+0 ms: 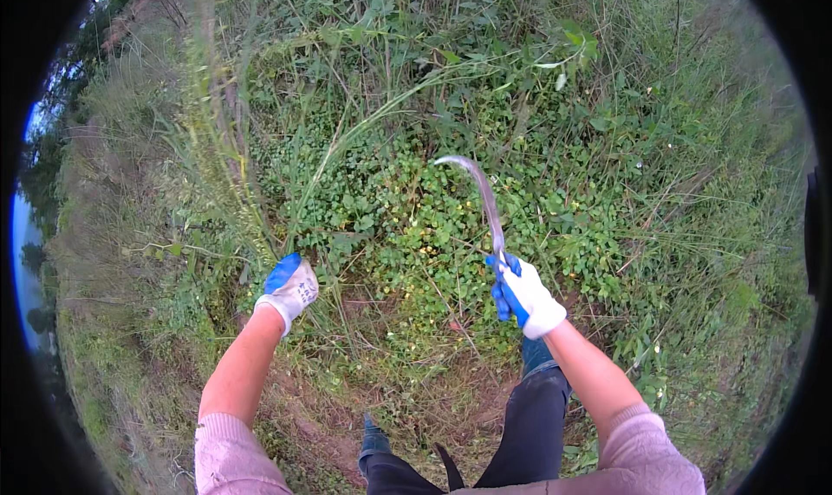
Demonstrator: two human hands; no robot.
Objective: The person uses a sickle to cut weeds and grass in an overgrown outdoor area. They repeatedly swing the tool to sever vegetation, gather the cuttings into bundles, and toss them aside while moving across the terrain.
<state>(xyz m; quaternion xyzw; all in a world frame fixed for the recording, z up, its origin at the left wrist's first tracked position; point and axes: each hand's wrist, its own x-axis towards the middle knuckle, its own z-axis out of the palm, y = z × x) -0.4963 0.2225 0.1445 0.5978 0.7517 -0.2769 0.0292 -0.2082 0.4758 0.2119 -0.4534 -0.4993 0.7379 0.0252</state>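
My right hand point(524, 296), in a white glove with blue-coated fingers, is closed round the handle of a sickle point(487, 202). The curved metal blade points away from me and its tip bends to the left. My left hand point(293, 287), gloved the same way, is closed round a bunch of tall grass stalks point(247, 196) that rise up and away from it. One long stem point(364, 124) arches from near this hand toward the far right. Both hands are apart, with low green plants point(407, 209) between and beyond them. The sickle's handle is mostly hidden in my fist.
Dense weeds and taller grass point(711, 235) surround me on all sides. Patches of brown soil point(329, 426) show near my feet. My legs point(529, 426) in dark trousers stand at the lower edge. Trees point(43, 166) and some sky appear at the far left rim.
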